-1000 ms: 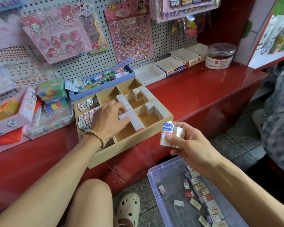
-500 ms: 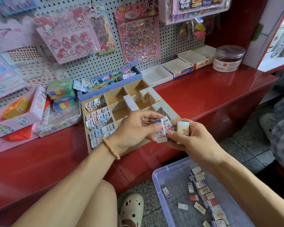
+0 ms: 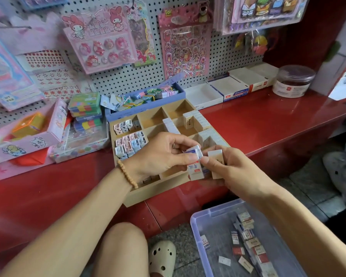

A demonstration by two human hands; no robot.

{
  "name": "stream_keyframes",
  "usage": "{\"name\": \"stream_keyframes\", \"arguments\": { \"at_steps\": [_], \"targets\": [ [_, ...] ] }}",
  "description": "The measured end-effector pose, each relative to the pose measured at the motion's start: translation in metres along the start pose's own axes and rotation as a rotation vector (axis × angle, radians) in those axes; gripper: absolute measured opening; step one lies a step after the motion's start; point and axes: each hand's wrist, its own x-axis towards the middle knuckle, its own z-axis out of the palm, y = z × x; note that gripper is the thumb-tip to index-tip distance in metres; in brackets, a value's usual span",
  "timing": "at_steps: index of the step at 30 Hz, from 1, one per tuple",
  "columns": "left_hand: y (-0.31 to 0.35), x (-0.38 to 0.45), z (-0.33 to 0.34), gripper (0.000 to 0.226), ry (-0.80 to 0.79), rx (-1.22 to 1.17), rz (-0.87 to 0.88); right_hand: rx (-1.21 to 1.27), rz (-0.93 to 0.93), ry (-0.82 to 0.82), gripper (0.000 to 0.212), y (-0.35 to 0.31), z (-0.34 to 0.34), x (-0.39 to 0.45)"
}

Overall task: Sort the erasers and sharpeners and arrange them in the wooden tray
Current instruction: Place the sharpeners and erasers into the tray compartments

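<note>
Over the front of the compartmented wooden tray (image 3: 140, 194) on the glossy red surface (image 3: 268, 116), the left hand (image 3: 160, 154) pinched a small blue-and-white wrapped eraser (image 3: 194, 152) between thumb and fingertips. The right hand (image 3: 226, 170) gripped a white eraser with red print (image 3: 195, 170) and a cream eraser (image 3: 216, 158) beside it. Pastel sharpeners (image 3: 130, 142) filled the tray's left compartments, and white erasers (image 3: 198, 120) lined the back ones. More erasers (image 3: 248, 246) lay in the clear plastic bin (image 3: 198, 222) below.

Soft even daylight, glare on the red counter (image 3: 258, 124), blurred, bowed edges.
</note>
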Motion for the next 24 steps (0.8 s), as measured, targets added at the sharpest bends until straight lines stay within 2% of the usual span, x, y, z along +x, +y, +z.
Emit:
{"name": "stream_keyframes", "arguments": {
  "at_steps": [3,6,9,13,17,24],
  "targets": [
    [0.005,0.009,-0.025,0.02,0.064,0.096,0.037,-0.134,-0.013,0.059,0.028,-0.005,0.002,0.016],
    [0.007,0.027,-0.06,0.018,0.249,0.233,0.061,-0.329,-0.129,0.181,0.027,-0.017,-0.001,0.029],
    [-0.003,0.045,-0.093,0.017,0.386,0.362,-0.008,-0.363,-0.211,0.238,0.019,-0.026,-0.005,0.041],
    [-0.023,0.068,-0.111,0.016,0.396,0.631,-0.094,-0.273,-0.22,0.326,0.01,-0.025,-0.005,0.057],
    [-0.041,0.092,-0.109,0.019,0.369,0.828,-0.08,-0.227,-0.201,0.447,0.018,-0.02,-0.007,0.066],
    [-0.059,0.116,-0.107,0.015,0.401,0.83,-0.095,-0.096,-0.187,0.524,0.025,-0.013,-0.011,0.069]
  ]
}}
